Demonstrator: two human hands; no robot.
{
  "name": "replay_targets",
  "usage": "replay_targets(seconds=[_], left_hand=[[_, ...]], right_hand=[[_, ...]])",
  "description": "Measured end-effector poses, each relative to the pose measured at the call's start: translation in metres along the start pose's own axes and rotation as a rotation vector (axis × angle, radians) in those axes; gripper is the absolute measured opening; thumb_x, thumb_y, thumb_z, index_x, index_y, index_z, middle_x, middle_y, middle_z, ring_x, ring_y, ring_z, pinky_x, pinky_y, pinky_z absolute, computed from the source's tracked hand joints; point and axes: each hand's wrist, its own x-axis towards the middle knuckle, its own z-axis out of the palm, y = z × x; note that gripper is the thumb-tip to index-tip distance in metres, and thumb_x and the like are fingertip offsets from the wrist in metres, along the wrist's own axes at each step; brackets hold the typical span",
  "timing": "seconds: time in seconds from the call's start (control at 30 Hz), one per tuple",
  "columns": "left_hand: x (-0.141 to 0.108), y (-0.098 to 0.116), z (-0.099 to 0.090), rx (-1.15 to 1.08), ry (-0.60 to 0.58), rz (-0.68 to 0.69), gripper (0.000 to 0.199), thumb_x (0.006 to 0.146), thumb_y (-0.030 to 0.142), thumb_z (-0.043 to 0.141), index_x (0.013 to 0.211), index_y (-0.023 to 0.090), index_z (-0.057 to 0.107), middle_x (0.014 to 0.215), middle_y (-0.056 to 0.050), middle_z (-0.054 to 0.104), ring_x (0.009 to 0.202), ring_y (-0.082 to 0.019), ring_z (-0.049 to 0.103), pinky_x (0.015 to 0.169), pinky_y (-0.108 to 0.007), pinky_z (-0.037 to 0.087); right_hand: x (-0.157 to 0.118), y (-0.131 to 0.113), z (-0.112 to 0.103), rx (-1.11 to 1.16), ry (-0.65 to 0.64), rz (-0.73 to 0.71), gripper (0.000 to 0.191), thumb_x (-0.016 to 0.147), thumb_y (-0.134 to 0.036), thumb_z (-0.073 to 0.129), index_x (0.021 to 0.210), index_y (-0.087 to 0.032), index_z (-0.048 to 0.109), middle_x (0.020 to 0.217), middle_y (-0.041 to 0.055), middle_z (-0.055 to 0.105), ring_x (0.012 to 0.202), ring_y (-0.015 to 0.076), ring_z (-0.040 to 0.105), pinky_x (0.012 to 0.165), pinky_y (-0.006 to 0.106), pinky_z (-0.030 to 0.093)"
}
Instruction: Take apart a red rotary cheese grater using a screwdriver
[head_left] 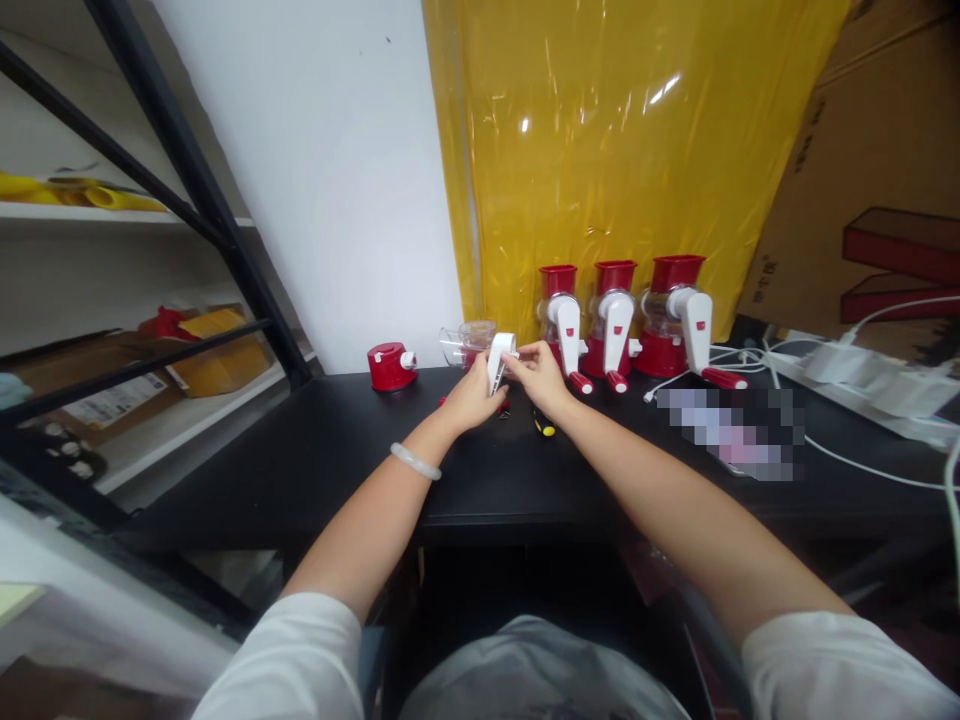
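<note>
My left hand (475, 398) is closed around a white crank arm (498, 362), held up over the black table. My right hand (541, 378) has its fingertips pinched at the upper right side of that crank arm; whether they hold some small part is hidden. Behind my hands stands a clear plastic grater housing (472, 340). A red base (391, 367) with a white knob sits to the left. Under my right wrist lies a yellow and black screwdriver handle (545, 424). Small red and dark pieces lie partly hidden under my left hand.
Three red and white rotary graters (616, 320) stand in a row at the back right. A phone-like blurred object (731, 430), white cables and a power strip (862, 385) lie on the right. At left rises a black-framed shelf (172, 190).
</note>
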Motion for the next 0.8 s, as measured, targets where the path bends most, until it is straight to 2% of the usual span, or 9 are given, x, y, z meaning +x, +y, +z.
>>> replay_targets(seconds=[0.2,0.33,0.5,0.8], left_hand=[[0.0,0.0,0.0,-0.032,0.028,-0.026,0.078,0.087,0.03,0.078,0.151,0.013,0.037,0.15,-0.029,0.059,0.138,-0.044,0.064,0.117,-0.065,0.049],[0.0,0.001,0.0,-0.043,0.066,-0.006,0.082,0.085,0.034,0.082,0.15,0.014,0.037,0.152,-0.029,0.058,0.141,-0.044,0.062,0.119,-0.065,0.048],[-0.001,0.001,0.003,-0.05,0.03,0.001,0.085,0.086,0.034,0.082,0.154,0.015,0.034,0.156,-0.031,0.054,0.143,-0.045,0.061,0.119,-0.065,0.048],[-0.001,-0.002,0.005,-0.049,-0.013,0.031,0.093,0.084,0.026,0.08,0.159,0.011,0.028,0.164,-0.034,0.044,0.151,-0.047,0.053,0.125,-0.065,0.042]], right_hand=[[0.0,-0.005,-0.001,-0.008,0.087,-0.012,0.068,0.057,-0.065,0.095,0.093,-0.025,0.053,0.092,0.0015,0.068,0.091,0.021,0.073,0.094,0.043,0.062],[-0.003,-0.01,0.0,0.014,0.067,-0.005,0.07,0.056,-0.059,0.098,0.1,-0.025,0.054,0.089,0.001,0.071,0.089,0.0217,0.075,0.093,0.043,0.062],[-0.008,-0.015,0.003,0.045,0.026,0.006,0.071,0.057,-0.054,0.097,0.105,-0.026,0.053,0.088,0.0011,0.074,0.088,0.0233,0.077,0.091,0.044,0.063],[-0.01,-0.02,0.002,0.046,0.059,0.002,0.072,0.057,-0.058,0.096,0.105,-0.026,0.053,0.088,0.0025,0.076,0.09,0.0247,0.078,0.094,0.044,0.063]])
